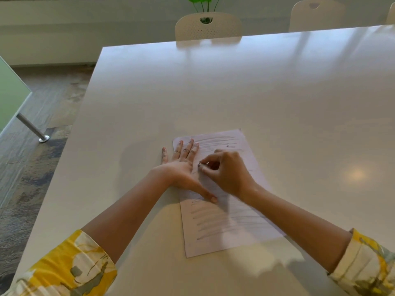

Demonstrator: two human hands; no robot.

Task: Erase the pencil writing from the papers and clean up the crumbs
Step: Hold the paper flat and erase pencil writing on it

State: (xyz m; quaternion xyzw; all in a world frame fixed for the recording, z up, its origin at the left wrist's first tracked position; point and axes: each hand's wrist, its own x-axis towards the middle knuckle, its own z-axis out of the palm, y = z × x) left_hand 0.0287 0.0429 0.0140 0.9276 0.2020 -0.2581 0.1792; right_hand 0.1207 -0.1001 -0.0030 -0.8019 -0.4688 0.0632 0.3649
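A sheet of paper [224,227] with grey pencil lines lies on the white table [213,92], near the front edge. My left hand [181,169] rests flat on the paper's left side, fingers spread, thumb pressing lower down. My right hand [226,171] sits over the middle of the sheet, fingers pinched around a small eraser [199,165] whose dark tip shows at the fingertips and touches the paper. A tiny dark crumb [227,146] lies near the top lines.
Two beige chairs [208,26] [316,16] stand at the table's far edge, with a green plant [203,3] behind. Left of the table are the floor and another table's metal leg [32,128].
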